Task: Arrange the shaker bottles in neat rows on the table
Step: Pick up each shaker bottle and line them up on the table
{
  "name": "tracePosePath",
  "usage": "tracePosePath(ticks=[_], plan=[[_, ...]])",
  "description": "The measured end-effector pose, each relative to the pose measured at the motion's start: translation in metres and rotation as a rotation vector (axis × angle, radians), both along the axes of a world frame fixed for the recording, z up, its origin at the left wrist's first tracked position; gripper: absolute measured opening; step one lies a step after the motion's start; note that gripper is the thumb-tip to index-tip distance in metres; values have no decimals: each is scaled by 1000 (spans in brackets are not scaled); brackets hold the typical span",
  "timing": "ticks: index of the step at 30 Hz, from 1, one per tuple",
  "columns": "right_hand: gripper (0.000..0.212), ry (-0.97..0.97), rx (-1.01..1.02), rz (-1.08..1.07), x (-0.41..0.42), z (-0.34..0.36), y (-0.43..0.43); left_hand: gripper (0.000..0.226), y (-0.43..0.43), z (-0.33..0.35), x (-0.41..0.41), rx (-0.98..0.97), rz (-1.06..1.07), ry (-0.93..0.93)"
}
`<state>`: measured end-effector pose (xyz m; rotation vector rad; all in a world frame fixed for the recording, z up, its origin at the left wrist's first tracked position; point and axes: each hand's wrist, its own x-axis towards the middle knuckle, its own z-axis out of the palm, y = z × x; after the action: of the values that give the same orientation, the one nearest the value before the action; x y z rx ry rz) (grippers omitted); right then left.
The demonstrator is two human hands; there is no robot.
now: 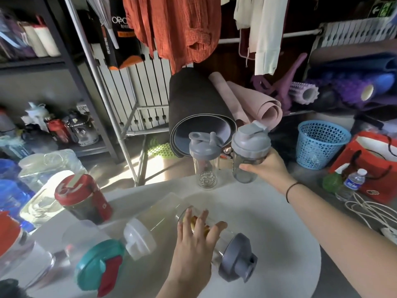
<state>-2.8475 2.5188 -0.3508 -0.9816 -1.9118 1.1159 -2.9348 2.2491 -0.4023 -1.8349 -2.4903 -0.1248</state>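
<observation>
On the round white table (268, 229), my right hand (265, 166) grips a smoky grey-lidded shaker (249, 151) standing at the far edge. Just left of it stands a clear grey-lidded shaker (205, 160) with a wire ball inside. My left hand (196, 237) rests with spread fingers on a clear shaker lying on its side, its dark grey lid (237, 259) pointing toward me. Beside it lies a white-lidded shaker (150, 224). A red-lidded dark shaker (83, 198) stands at the left, and a teal-lidded one (96, 265) lies at the near left.
Several clear containers (49, 168) crowd the left side. Rolled mats (199, 117) lean behind the table. A blue mesh basket (320, 143), a red bag (369, 166), a small water bottle (352, 183) and white cables (369, 211) sit on the floor at right. Clothes hang overhead.
</observation>
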Motion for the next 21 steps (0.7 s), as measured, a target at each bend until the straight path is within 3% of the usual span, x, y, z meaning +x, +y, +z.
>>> tracePosePath(ticks=[5,9,14,21], plan=[[56,-32,-93,-11,-23,-14,9,78,1,-3,0,13,20,-19],[51,-4,-106,-25,-30,-19,11,40,2,-7,4,125,61,73],[54,-22,-89,6,-33,-21,13,53,7,-8,4,131,111,14],[61,-33,-73,36,-31,-21,9,51,14,-3,7,158,123,-67]])
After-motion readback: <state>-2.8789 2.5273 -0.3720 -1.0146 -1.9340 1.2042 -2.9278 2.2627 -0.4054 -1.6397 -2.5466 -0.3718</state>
